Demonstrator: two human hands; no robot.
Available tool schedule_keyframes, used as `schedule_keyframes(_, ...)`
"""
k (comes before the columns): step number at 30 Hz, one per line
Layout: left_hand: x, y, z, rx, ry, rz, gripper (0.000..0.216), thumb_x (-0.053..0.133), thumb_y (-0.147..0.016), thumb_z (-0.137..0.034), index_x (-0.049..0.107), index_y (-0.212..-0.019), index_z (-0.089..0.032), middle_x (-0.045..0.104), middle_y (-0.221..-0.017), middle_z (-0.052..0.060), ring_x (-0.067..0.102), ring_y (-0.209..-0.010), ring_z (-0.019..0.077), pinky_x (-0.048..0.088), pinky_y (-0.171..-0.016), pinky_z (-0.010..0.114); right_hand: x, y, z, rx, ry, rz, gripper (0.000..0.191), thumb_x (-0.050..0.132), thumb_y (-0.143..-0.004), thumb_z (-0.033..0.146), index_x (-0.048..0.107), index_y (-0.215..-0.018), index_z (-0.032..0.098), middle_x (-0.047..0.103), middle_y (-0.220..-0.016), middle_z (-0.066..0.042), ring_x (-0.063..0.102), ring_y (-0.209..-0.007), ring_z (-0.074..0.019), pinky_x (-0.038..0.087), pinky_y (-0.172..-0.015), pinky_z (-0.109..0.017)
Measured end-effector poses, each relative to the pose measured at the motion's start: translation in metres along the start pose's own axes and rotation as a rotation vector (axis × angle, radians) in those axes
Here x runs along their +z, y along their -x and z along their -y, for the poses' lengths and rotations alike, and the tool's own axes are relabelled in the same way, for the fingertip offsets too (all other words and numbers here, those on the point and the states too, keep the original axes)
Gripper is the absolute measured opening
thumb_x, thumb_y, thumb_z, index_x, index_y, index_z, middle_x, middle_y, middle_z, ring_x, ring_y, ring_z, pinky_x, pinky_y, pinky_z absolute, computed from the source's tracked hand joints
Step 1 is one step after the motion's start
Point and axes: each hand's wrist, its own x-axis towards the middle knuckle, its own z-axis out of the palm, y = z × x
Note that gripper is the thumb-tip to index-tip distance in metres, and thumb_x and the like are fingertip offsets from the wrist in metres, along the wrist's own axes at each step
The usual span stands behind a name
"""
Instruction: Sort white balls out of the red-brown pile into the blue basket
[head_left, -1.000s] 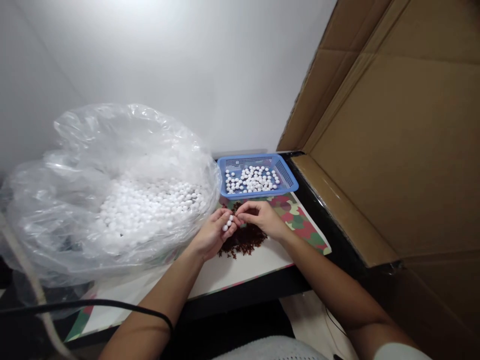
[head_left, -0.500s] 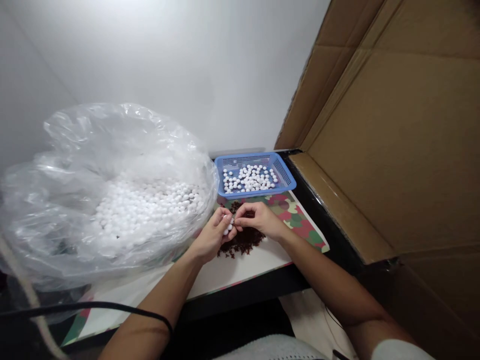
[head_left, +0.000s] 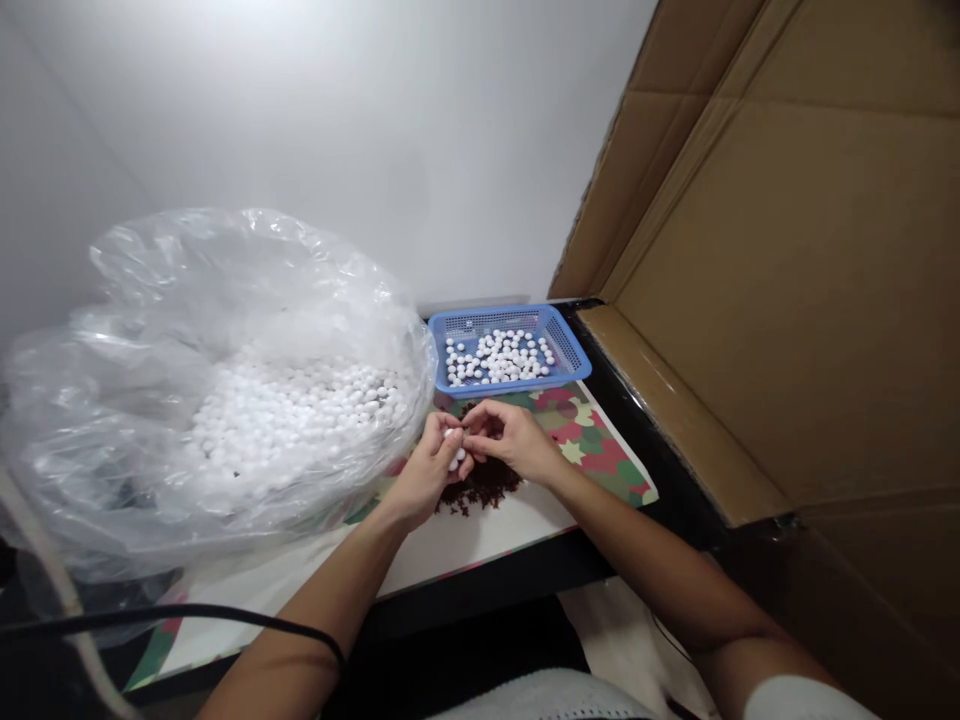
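Note:
Curled fingers of my left hand [head_left: 436, 462] hold a few small white balls [head_left: 455, 458]. My right hand [head_left: 514, 440] meets it at the fingertips in a pinch; whatever sits between those fingers is too small to make out. Beneath both hands lies a heap of small dark reddish-brown bits [head_left: 480, 490], partly hidden by them. Just beyond, a blue plastic basket [head_left: 510, 388] contains many white balls [head_left: 510, 358]. To the left, a large clear plastic bag [head_left: 225, 250] gapes, with a mass of similar white balls [head_left: 277, 420] inside.
A patterned sheet [head_left: 615, 450] in red, green and cream covers part of the black table [head_left: 510, 570]. Tall cardboard [head_left: 787, 300] rises on the right, and a pale wall [head_left: 375, 130] stands behind. A black cable [head_left: 187, 609] crosses my left forearm.
My right hand has shifted slightly left, its fingertips closer over the balls in my left hand. The left hand has barely moved, and the basket and bag look the same.

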Motion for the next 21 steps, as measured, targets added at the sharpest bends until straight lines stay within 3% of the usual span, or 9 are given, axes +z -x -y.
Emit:
schedule_keyframes(3, 0.002, -0.002, -0.002, -0.004, 0.158, -0.045, 0.034, 0.063, -0.082, -0.045, 0.042, -0.092, -0.021, 0.048, -0.06, -0.007, 0.043, -0.051, 0.0059, 0.032, -0.049, 0.016, -0.001, 0.0, 0.008, -0.13, 0.096, -0.013, 0.016, 0.066, -0.082, 0.028, 0.072, -0.093, 0.019, 0.066, -0.092, -0.004, 0.059, -0.074, -0.0126, 0.047, -0.067, -0.025)
schedule_keyframes(6, 0.004, -0.003, -0.006, -0.058, 0.278, -0.058, 0.032, 0.068, -0.079, -0.041, 0.047, -0.085, -0.017, 0.054, -0.069, -0.002, 0.045, -0.054, 0.0048, 0.033, -0.047, 0.015, -0.01, -0.006, 0.013, -0.189, 0.099, -0.042, 0.012, 0.065, -0.083, 0.027, 0.071, -0.089, 0.019, 0.067, -0.091, -0.004, 0.061, -0.078, -0.0142, 0.048, -0.068, -0.025)
schedule_keyframes(10, -0.002, -0.005, -0.008, -0.124, 0.315, -0.018, 0.031, 0.069, -0.079, -0.04, 0.056, -0.085, -0.012, 0.06, -0.08, 0.007, 0.047, -0.058, 0.0053, 0.027, -0.041, 0.012, -0.039, -0.024, 0.01, -0.181, 0.217, -0.302, 0.015, 0.059, -0.087, 0.029, 0.067, -0.095, 0.019, 0.068, -0.085, -0.004, 0.06, -0.071, -0.0148, 0.049, -0.068, -0.028)
schedule_keyframes(12, -0.007, -0.007, -0.007, -0.147, 0.33, -0.03, 0.032, 0.071, -0.078, -0.039, 0.058, -0.089, -0.012, 0.055, -0.073, 0.003, 0.043, -0.053, 0.0037, 0.021, -0.038, 0.011, -0.053, -0.03, 0.004, -0.206, 0.319, -0.421, 0.02, 0.06, -0.086, 0.027, 0.067, -0.103, 0.018, 0.068, -0.092, -0.006, 0.061, -0.072, -0.0161, 0.049, -0.071, -0.03)
schedule_keyframes(14, -0.012, -0.008, -0.006, -0.16, 0.323, -0.04, 0.033, 0.071, -0.078, -0.038, 0.059, -0.094, -0.013, 0.049, -0.067, -0.001, 0.037, -0.049, 0.0018, 0.019, -0.037, 0.011, -0.063, -0.031, -0.002, -0.242, 0.397, -0.458, 0.021, 0.058, -0.087, 0.025, 0.067, -0.105, 0.019, 0.068, -0.098, -0.007, 0.061, -0.074, -0.0172, 0.049, -0.073, -0.031)
schedule_keyframes(16, -0.016, -0.009, -0.004, -0.152, 0.291, -0.044, 0.032, 0.071, -0.079, -0.037, 0.06, -0.096, -0.013, 0.048, -0.066, -0.002, 0.036, -0.048, 0.0012, 0.018, -0.038, 0.011, -0.066, -0.026, -0.008, -0.264, 0.436, -0.352, 0.017, 0.056, -0.089, 0.024, 0.069, -0.098, 0.019, 0.069, -0.096, -0.006, 0.062, -0.079, -0.0179, 0.048, -0.075, -0.03)
schedule_keyframes(19, -0.016, -0.009, -0.002, -0.119, 0.251, -0.041, 0.031, 0.069, -0.08, -0.035, 0.059, -0.099, -0.013, 0.055, -0.07, 0.001, 0.04, -0.05, 0.0026, 0.019, -0.038, 0.011, -0.064, -0.015, -0.014, -0.217, 0.511, 0.048, 0.013, 0.058, -0.087, 0.017, 0.071, -0.088, 0.02, 0.07, -0.085, -0.003, 0.063, -0.079, -0.0168, 0.046, -0.072, -0.026)
schedule_keyframes(21, -0.015, -0.009, -0.002, -0.107, 0.248, -0.037, 0.031, 0.07, -0.08, -0.033, 0.058, -0.101, -0.014, 0.06, -0.074, 0.004, 0.044, -0.054, 0.0042, 0.023, -0.04, 0.012, -0.062, -0.011, -0.018, -0.143, 0.637, 0.231, 0.016, 0.059, -0.083, 0.011, 0.072, -0.086, 0.02, 0.069, -0.083, -0.003, 0.063, -0.077, -0.0166, 0.043, -0.067, -0.025)
